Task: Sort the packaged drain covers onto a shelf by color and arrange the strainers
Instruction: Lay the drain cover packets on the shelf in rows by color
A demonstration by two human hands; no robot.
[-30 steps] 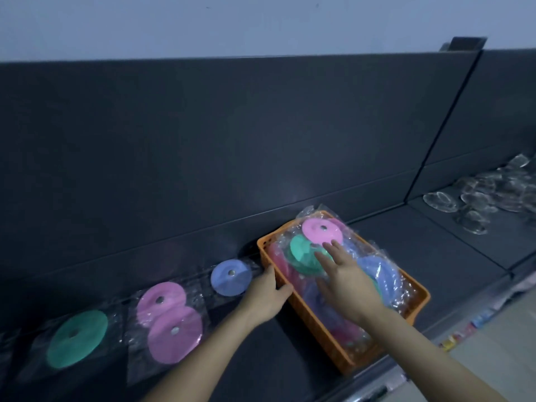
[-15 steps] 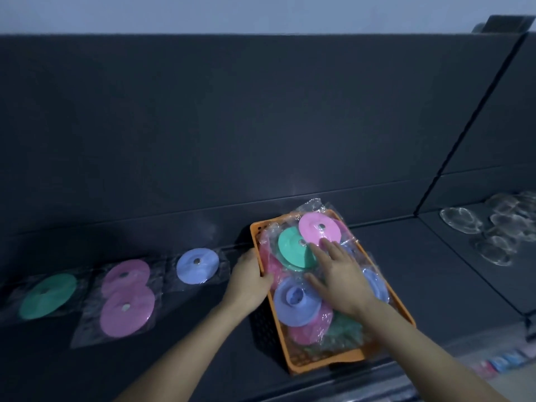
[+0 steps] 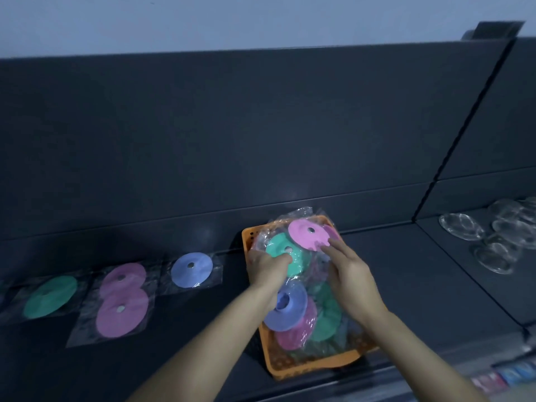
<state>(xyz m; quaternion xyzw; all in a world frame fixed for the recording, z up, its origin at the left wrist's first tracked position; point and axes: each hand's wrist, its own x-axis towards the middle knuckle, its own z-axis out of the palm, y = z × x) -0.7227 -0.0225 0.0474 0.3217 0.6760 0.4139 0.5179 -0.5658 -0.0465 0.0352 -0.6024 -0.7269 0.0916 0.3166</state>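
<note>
An orange basket (image 3: 307, 371) on the dark shelf holds several drain covers in clear bags. My left hand (image 3: 268, 268) reaches in from the left, and its curled fingers and thumb pinch the green drain cover (image 3: 278, 246) near the basket's back. My right hand (image 3: 348, 275) lies over the pile with straight fingers, their tips touching the bag of the pink cover (image 3: 306, 235). A blue cover (image 3: 290, 311) lies below my left wrist. Sorted on the shelf to the left are a green cover (image 3: 50, 297), two pink covers (image 3: 121, 313) and a blue cover (image 3: 191, 269).
Several clear strainers (image 3: 461, 230) lie heaped on the neighbouring shelf section at the right, beyond a divider line. The shelf's dark back panel (image 3: 261, 140) rises behind everything. Price labels (image 3: 504, 375) run along the front edge at the lower right.
My left hand left the basket's left rim and moved in onto the green cover. My right hand slid toward the pink cover at the back.
</note>
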